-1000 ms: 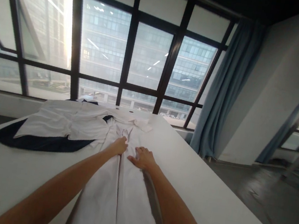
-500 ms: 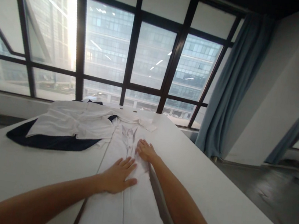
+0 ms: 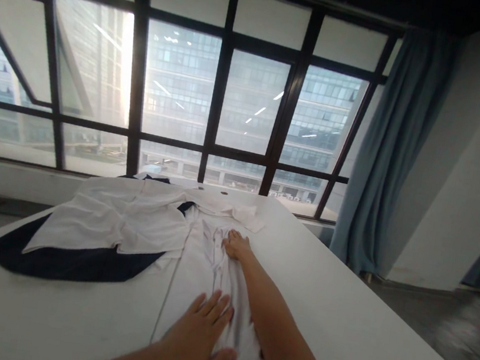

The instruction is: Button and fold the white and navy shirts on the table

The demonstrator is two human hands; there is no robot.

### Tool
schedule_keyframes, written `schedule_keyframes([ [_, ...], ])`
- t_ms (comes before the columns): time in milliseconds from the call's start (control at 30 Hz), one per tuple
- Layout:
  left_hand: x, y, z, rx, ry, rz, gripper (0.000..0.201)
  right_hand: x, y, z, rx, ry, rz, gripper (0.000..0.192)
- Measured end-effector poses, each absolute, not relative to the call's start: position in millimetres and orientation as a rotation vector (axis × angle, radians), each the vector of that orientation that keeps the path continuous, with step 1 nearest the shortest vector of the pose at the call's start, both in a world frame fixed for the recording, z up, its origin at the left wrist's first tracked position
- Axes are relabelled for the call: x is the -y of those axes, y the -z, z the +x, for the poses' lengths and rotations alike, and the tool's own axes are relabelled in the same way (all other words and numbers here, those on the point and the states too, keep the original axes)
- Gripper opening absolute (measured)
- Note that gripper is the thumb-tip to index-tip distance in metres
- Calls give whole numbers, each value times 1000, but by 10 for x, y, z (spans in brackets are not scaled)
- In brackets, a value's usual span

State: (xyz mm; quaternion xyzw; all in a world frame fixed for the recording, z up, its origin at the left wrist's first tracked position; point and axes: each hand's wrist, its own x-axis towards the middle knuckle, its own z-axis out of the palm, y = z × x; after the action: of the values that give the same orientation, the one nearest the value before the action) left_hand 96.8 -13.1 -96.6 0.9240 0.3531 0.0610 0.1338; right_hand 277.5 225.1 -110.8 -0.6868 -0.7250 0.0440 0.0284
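Observation:
A long white garment (image 3: 194, 275) lies stretched out lengthwise on the white table in front of me, with creases and a raised strip along its middle. Spread flat over its near part is my left hand (image 3: 205, 330), fingers apart and holding nothing. My right hand (image 3: 237, 245) reaches farther out and rests on the garment's far right part, fingers extended and slightly bent. My right forearm covers some of the garment's right edge. To the left, a white shirt (image 3: 128, 212) lies loosely over a dark navy cloth (image 3: 76, 264).
The white table (image 3: 337, 313) runs toward a wall of dark-framed windows (image 3: 177, 82). A blue curtain (image 3: 386, 153) hangs at the right, next to a pale pillar (image 3: 450, 174). Grey floor (image 3: 462, 342) lies beyond the table's right edge.
My left hand has slid back toward me along the garment. My right hand stays near its far end, and the near part of the fabric looks more rumpled. The view has tilted up slightly.

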Motion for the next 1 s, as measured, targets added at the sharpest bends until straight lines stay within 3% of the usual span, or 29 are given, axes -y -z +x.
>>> schedule_keyframes([
  [200, -92, 1012, 903, -1007, -208, 2711, 72, -2111, 1028, 2785, 2138, 93, -2007, 53],
  [467, -250, 1109, 1019, -1031, -360, 2708, 66, -1007, 893, 3162, 2296, 54, -1749, 44],
  [667, -325, 1019, 323, -828, -812, 2702, 39, -211, 785, 3438, 2455, -56, -1569, 69],
  [800, -211, 952, -226, -896, -636, 2807, 28, 72, 732, 3434, 2560, -223, -1470, 76],
  [1000, 167, 812, -180, -658, -298, 2800, 46, 262, 625, 3388, 2726, -447, -1257, 69],
])
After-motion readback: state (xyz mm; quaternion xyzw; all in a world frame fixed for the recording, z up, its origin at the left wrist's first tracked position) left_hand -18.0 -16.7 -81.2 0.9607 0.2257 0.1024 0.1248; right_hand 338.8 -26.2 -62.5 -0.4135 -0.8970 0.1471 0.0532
